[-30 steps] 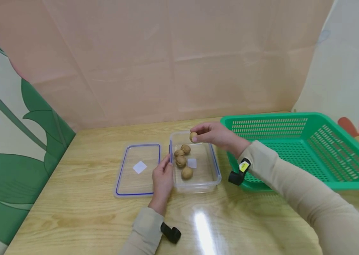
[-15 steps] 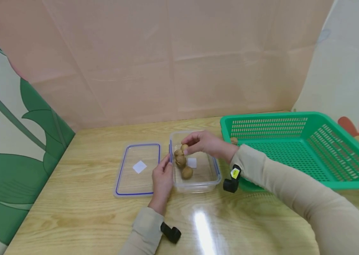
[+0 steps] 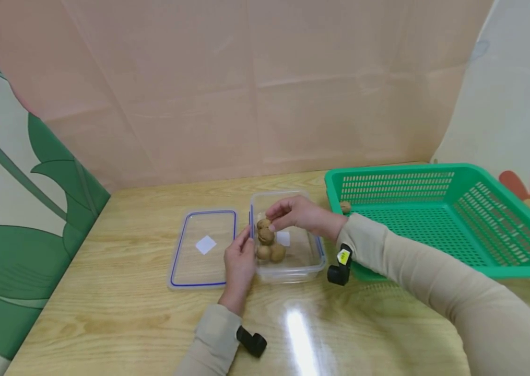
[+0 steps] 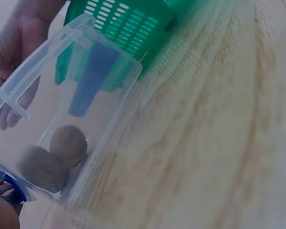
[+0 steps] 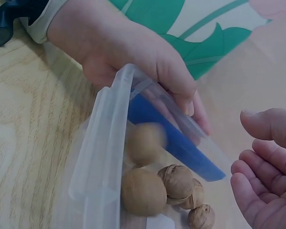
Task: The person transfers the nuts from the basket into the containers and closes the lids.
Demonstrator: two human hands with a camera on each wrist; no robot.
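Head view, box (image 3: pixel 291 275) pointing lengthwise away, left hand (image 3: pixel 240 262) gripping it, right hand (image 3: pixel 301 214) relaxed

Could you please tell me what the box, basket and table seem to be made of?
Box: likely clear, glossy plastic, since the walnuts show through its wall.
Basket: seemingly smooth, moulded green plastic, judging by even colour and slotted sides.
Table: wood or wood-look laminate, smooth and glossy; it shows grain and a bright reflection.

The container (image 3: pixel 290 274) has room at near right (walnuts (image 3: pixel 267 237) block left)
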